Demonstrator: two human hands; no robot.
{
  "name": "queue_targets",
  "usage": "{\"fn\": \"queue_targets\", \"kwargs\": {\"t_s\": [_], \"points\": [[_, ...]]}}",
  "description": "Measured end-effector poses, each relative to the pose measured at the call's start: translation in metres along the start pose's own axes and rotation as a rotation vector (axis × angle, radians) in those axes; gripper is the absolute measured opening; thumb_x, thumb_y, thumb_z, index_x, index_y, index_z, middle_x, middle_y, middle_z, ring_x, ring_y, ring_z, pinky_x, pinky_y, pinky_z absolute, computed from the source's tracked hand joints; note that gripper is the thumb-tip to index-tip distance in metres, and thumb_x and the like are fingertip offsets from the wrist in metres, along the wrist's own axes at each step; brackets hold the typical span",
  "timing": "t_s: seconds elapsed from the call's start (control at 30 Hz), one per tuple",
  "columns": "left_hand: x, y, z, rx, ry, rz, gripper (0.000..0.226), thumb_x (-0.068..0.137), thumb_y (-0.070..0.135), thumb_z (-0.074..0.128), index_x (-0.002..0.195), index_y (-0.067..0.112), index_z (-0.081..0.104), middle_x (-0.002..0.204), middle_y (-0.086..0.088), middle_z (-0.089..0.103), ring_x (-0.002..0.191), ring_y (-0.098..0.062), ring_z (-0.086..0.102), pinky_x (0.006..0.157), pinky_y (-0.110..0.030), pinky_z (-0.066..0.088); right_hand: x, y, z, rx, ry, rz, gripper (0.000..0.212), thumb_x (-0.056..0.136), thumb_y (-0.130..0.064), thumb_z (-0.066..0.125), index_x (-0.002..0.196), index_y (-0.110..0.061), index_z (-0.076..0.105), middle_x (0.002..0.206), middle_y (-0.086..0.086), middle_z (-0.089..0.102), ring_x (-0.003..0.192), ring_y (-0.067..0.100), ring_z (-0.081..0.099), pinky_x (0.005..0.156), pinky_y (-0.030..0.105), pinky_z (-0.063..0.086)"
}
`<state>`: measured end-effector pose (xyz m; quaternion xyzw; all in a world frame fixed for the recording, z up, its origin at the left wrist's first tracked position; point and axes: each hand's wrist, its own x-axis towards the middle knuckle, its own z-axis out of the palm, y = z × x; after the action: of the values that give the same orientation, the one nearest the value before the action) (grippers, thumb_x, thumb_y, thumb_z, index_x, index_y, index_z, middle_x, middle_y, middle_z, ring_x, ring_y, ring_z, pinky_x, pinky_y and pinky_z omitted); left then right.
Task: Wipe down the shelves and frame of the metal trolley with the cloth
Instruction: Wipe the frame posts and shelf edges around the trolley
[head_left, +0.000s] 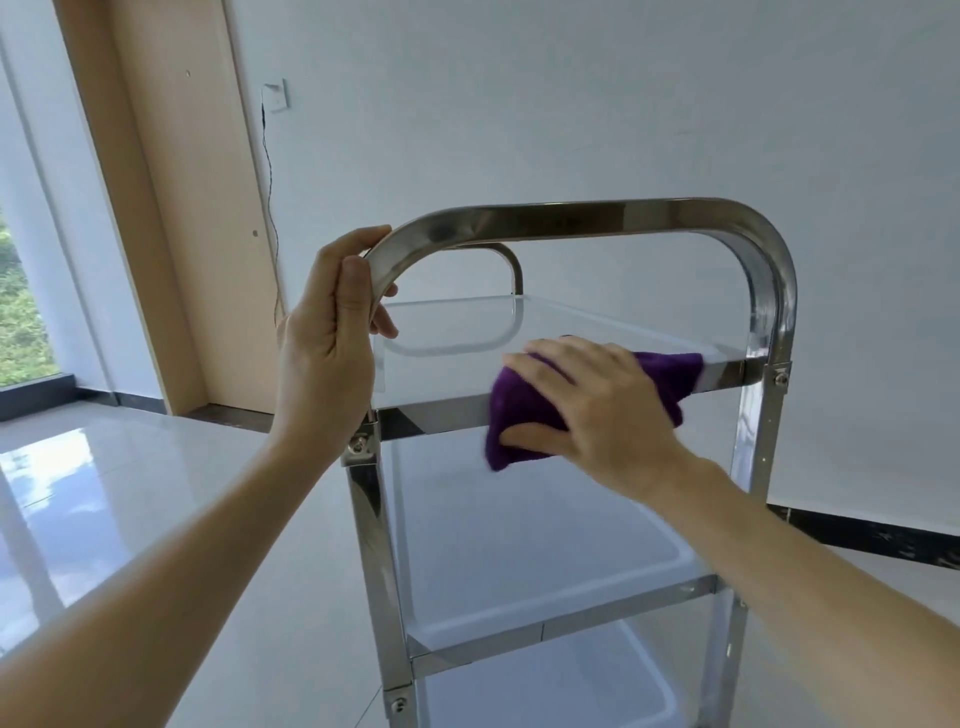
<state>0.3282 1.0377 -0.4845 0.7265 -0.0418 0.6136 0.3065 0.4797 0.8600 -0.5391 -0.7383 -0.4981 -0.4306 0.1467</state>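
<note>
Your left hand (327, 343) is gripping the frame (571, 215), right hand (608, 395) pressing the cloth (667, 366) flat; pushing hard may roll the trolley (375, 551).

A plain indoor room, most likely in a home or an office; the view does not settle which. The walls (571, 104) are smooth and white, and the floor (156, 493) is large glossy pale tiles that mirror the daylight, edged by a dark skirting (857, 535). A light wood door (192, 208) stands at the left. Beside it a white socket (275, 96) sits on the wall, with a thin black cable (270, 197) hanging down from it. At the far left a tall window (31, 358) reaches to the floor, with green plants (18, 291) outside. A three-shelf steel trolley (582, 215) stands in the room.
</note>
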Motion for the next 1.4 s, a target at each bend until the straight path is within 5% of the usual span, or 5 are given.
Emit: {"fn": "queue_targets", "kwargs": {"t_s": [0.23,0.73,1.0,1.13,1.4], "points": [[0.003,-0.009,-0.012,0.083,-0.018,0.007,0.031,0.109,0.030,0.031,0.129,0.025,0.055,0.085,0.012,0.064,0.059,-0.023,0.053,0.058,-0.029,0.046,0.038,-0.077,0.017,-0.008,-0.089,-0.126,0.065,0.092,-0.068,0.042,0.143,-0.028,0.041,0.144,0.003,0.051,0.126,0.032,0.051,0.099,0.050,0.044],[0.006,-0.016,-0.025,0.081,-0.090,0.012,0.028,0.109,0.034,0.034,0.129,0.036,0.053,0.091,0.003,0.062,0.067,-0.024,0.056,0.061,-0.036,0.049,-0.026,0.071,-0.006,-0.058,-0.074,0.083,0.066,0.081,-0.058,0.070,0.136,-0.026,0.053,0.139,-0.010,0.054,0.123,0.018,0.056,0.095,0.045,0.041],[-0.053,-0.021,-0.047,0.074,-0.073,-0.238,0.060,0.098,0.039,0.055,0.147,0.053,0.023,0.125,0.018,0.055,0.105,-0.008,0.061,0.084,-0.032,0.050,-0.025,0.047,0.005,-0.050,0.081,0.087,0.060,0.075,-0.036,0.080,0.128,-0.016,0.061,0.131,0.001,0.062,0.112,0.030,0.061,0.093,0.050,0.041],[-0.103,-0.036,-0.062,0.083,-0.060,-0.395,0.062,0.093,0.046,0.056,0.144,0.055,0.023,0.122,0.029,0.051,0.095,0.018,0.057,0.076,-0.022,0.044,-0.028,0.044,0.011,-0.031,0.131,0.092,0.058,0.077,-0.034,0.079,0.129,-0.015,0.060,0.131,0.003,0.061,0.116,0.032,0.058,0.100,0.051,0.036],[-0.152,-0.058,-0.071,0.095,-0.283,-0.506,0.065,0.092,0.044,0.051,0.143,0.062,0.014,0.117,0.026,0.058,0.098,-0.001,0.067,0.071,-0.012,0.047,-0.047,0.022,0.021,0.044,0.199,0.158,0.062,0.085,-0.004,0.068,0.143,-0.010,0.049,0.146,0.014,0.047,0.140,0.038,0.038,0.117,0.059,0.022]]}}
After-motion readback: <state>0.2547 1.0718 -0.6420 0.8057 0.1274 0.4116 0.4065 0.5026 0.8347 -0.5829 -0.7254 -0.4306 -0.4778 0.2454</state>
